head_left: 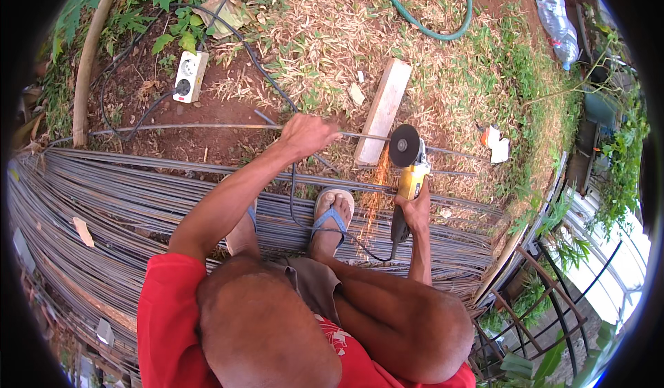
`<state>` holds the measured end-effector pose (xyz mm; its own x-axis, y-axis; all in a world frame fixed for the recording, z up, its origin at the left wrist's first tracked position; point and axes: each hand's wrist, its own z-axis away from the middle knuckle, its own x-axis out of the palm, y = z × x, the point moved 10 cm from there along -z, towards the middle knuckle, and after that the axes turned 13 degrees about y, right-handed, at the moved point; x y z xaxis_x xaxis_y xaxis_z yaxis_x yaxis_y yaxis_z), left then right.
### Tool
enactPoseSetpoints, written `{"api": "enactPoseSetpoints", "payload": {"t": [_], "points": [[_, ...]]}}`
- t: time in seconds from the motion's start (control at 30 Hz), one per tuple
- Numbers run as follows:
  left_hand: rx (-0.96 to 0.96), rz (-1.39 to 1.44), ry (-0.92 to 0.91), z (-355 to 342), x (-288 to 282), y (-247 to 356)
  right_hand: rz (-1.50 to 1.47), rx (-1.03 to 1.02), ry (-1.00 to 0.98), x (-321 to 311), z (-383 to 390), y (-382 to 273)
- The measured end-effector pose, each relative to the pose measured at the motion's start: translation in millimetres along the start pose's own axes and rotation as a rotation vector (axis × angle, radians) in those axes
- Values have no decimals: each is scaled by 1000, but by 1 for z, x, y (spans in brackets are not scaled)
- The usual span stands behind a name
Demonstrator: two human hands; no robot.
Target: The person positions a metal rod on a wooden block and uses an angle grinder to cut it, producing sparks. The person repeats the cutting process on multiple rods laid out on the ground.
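My right hand (416, 209) is wrapped round the yellow and black body of an angle grinder (413, 179). Its dark cutting disc (403, 146) meets a thin steel rod (360, 136), and orange sparks (380, 173) stream down toward my foot. With closed fingers, my left hand (308, 136) grips the same rod to the left of the disc. A wooden block (384, 108) lies under the rod, just left of the disc. The rod stretches far to the left over bare soil. The exact contact point is partly hidden behind the disc.
Bundled steel rods (117, 208) lie under my sandalled feet (332, 218). A white power strip (190, 77) sits at the upper left, with a black cable (266, 73) looping nearby. A green hose (432, 35) and plastic bottle (557, 25) lie farther off. Metal framework (546, 298) stands at the right.
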<state>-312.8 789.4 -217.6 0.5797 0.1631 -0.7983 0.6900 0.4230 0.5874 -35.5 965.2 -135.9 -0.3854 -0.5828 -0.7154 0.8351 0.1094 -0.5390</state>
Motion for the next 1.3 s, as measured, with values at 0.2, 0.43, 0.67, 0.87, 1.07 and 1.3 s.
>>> {"api": "enactPoseSetpoints", "payload": {"t": [0.2,0.43,0.67,0.87,1.07,1.3], "points": [[6,34,9,-2,-3,0,26,17,9,2,-4,13],[-2,20,6,-3,-6,3,-33,-6,36,0,1,-4],[-8,44,54,4,-17,-3,-70,-41,7,11,-5,2],[8,68,30,-4,-19,8,-84,2,35,0,2,-3],[-19,43,-12,-2,-18,4,-20,2,29,6,-2,4],[-4,64,23,-2,-19,5,-85,-54,38,4,-1,-4]]}}
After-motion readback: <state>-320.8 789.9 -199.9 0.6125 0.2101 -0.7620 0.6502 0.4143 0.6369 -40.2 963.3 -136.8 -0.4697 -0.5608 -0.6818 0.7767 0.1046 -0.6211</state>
